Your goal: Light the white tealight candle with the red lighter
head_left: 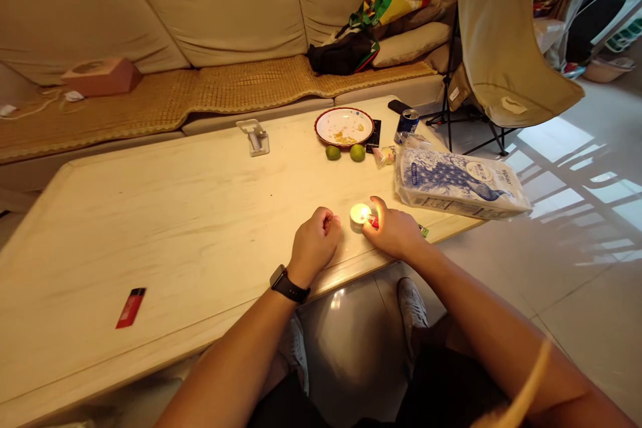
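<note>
We begin at the far left, where a red disposable lighter point(131, 307) lies on the pale wooden table point(165, 227), well apart from both hands. Toward the back of the table stands a phone stand point(253, 137). Moving right, we find the person's left hand point(315, 244) curled narrow in a loose fist, holding nothing that we can see, with a black smartwatch point(287, 285) on the wrist. Just beside it, a lit tea candle point(360, 214) sits on the tabletop between the two hands. The right hand point(394, 229) is closed narrow around a small red lighter point(372, 221), right up against the candle (the flame casts a warm glow on the fingers). Behind them we see a rimmed plate point(344, 127), two limes point(345, 152), and a blue can point(408, 124). Farthest right lies a plastic-wrapped, peacock-printed pack point(459, 182).
</note>
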The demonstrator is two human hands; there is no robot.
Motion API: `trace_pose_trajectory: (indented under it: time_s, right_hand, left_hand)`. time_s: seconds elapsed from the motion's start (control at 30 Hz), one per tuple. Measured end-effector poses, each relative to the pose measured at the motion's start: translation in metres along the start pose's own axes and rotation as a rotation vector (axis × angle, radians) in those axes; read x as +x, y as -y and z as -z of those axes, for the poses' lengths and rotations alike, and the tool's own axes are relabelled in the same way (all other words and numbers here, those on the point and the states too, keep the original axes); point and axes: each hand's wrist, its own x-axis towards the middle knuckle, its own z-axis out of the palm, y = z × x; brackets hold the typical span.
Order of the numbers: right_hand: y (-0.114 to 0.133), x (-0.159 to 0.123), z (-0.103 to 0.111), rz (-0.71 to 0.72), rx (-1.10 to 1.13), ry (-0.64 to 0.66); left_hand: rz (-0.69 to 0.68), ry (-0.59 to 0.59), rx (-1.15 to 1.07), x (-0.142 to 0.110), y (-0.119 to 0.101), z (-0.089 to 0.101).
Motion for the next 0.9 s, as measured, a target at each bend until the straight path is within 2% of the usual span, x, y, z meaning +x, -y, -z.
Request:
trace_pose_trajectory:
  time_s: [0.2, 0.53, 0.7, 0.9]
  right_hand:
    - [-0.02, -0.004, 0.001, -0.03, 0.023, -0.035]
    - [-0.06, -0.018, -0.006, -0.055, -0.031, -0.009]
    - [-0.069, -0.022, -0.009, -0.022, -0.048, -0.001]
    - [-0.068, -0.023, -0.009, -0.008, -0.054, -0.001]
  left_hand:
    - [-0.014, 0.011, -0.005, 0.0, 0.001, 0.002]
    - [-0.015, 0.012, -0.003, 0.001, 0.002, -0.001]
    - [-0.01, 0.003, -0.005, 0.001, 0.003, -0.002]
    - [-0.011, 0.006, -0.016, 0.001, 0.003, -0.001]
